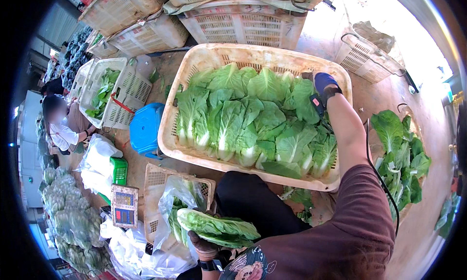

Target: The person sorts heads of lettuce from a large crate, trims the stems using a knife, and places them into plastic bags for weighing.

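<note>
Vegetable-packing area: crates (pixel 243 28), greens (pixel 266 118), scale (pixel 125 205)

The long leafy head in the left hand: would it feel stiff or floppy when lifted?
The leafy head is probably fairly stiff, since it looks straight in the left hand. Its thin, crinkled outer leaves likely bend or tear easily. Its rounded, elongated shape may let it roll if pushed.

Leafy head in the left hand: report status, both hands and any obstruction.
Left hand gripping leafy head. Right hand at large crate, far right corner, grip unclear. Plastic bag close by leafy head, possibly in the way.
</note>
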`<state>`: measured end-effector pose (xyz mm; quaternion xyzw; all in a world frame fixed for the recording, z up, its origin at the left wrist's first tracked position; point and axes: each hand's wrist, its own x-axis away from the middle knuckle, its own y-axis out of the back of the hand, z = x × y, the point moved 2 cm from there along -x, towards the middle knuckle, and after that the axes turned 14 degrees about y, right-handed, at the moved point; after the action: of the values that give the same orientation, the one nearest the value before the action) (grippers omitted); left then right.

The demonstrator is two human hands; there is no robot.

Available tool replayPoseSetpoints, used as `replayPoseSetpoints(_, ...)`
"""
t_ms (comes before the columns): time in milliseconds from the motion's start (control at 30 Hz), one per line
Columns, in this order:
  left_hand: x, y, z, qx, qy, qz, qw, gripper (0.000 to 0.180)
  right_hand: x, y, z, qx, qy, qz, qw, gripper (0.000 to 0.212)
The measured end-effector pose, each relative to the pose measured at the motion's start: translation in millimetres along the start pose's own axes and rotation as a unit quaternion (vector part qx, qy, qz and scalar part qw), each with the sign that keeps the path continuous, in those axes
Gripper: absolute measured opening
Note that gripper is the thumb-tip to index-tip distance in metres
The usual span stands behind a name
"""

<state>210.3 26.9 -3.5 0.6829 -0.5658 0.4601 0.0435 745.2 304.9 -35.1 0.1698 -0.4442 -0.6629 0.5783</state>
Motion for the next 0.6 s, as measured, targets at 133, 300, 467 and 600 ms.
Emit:
replayPoseSetpoints(133,8.0,-2.6,-16.3,-0.046,-0.011,0.062,0.997,0.087,58.3,10.4,50.1,-0.260,0.132,-0.100,0.951,0.054)
replayPoseSetpoints(300,11.0,-15.8,-48.6,-0.178,-0.059,0.162,0.969,0.089,102.2,5.6,84.7,-0.397,0.361,-0.067,0.841,0.068)
replayPoseSetpoints(467,20.3,-137.8,-79.0,-0.472,-0.287,0.268,0.789,0.083,217.4,2.7,150.3,-0.319,0.502,-0.043,0.803,0.072)
replayPoseSetpoints(600,-6.2,-135.4,-52.7,-0.523,-0.271,0.327,0.739,0.078,300.2,-37.2,208.0,-0.539,0.471,0.135,0.686,0.065)
